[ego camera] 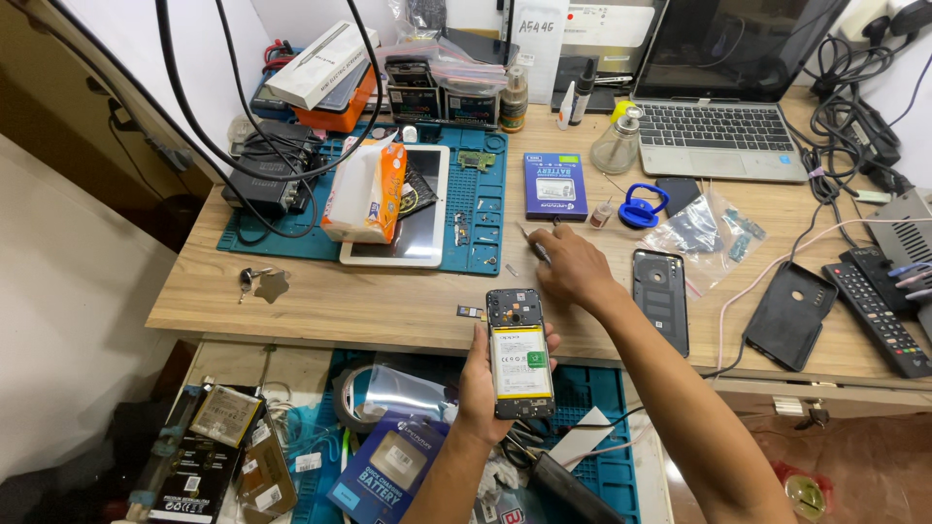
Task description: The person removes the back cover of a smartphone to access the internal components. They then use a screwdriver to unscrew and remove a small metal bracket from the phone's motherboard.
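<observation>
Opened phone, back off and battery showing, sits upright in my left hand, fingers wrapped round its edges. Right hand, just past it, pinches tweezers on the desk. Looks light but fragile, so I'd hold the frame sides only.

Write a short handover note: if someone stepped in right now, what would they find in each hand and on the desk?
Left hand: holds the opened phone, back off, battery showing.
Right hand: on the desk, fingers on a thin metal tool.
Nearby: phone back cover right of that hand, boxed battery on the blue mat.
Done: cover removed.
Left: battery still seated in the phone.
</observation>
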